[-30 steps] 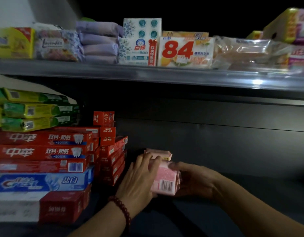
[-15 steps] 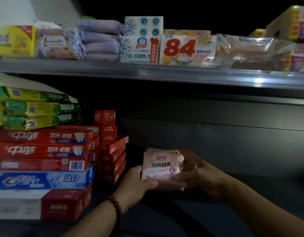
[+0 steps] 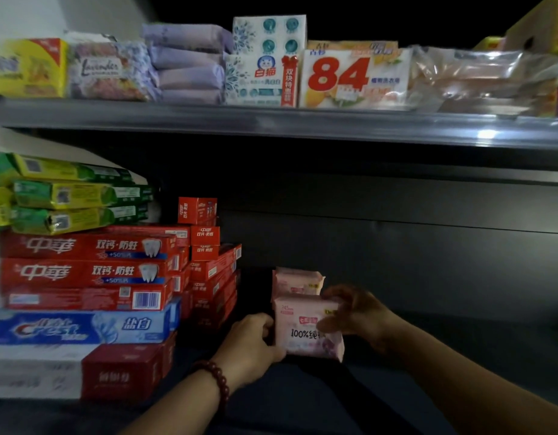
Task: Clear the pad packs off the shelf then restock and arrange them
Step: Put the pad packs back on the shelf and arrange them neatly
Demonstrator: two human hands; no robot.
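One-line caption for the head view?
Left hand and right hand grip a pink plastic pad pack in front of a second pink pack, beside stacked red toothpaste boxes.

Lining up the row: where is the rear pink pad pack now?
Head view, low centre: the rear pink pad pack sits on the lower shelf, behind the front pack held by left hand and right hand, right of the red toothpaste boxes.

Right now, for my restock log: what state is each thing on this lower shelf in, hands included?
Front pad pack, upright, label facing out, held by both hands.
Rear pad pack, upright, close behind it.
Left hand, gripping the front pack's left edge.
Right hand, gripping its upper right side.
Toothpaste boxes, stacked flat at left.
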